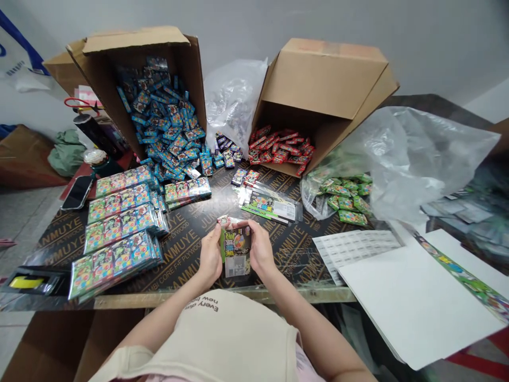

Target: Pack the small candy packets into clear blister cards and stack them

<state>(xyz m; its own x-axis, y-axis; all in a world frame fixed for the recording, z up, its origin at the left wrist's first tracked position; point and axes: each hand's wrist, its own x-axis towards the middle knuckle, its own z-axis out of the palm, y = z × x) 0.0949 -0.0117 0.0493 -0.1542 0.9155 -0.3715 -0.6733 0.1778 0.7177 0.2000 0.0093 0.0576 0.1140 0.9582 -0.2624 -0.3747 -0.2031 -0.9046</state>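
Observation:
Both hands grip a clear plastic packet [237,254] with a dark and green printed card inside, held just above the front of the table. My left hand [211,255] is closed on its left edge and my right hand [260,248] on its upper right. Small patterned boxes show through the plastic at the packet's top. Behind it lie flat printed card packets [270,204], with a red box [251,178] and a purple-white box [239,176] beside them. To the left rest neat stacks of filled packets [115,262] and a smaller stack [187,191].
One carton [201,79] spills blue boxes [175,127]; another carton [326,79] holds red ones [280,147]. Green packets [345,196] sit by a plastic bag [421,154]. White sheets [409,297] overhang the right front edge. A phone [77,192] and tape dispenser [35,282] lie left.

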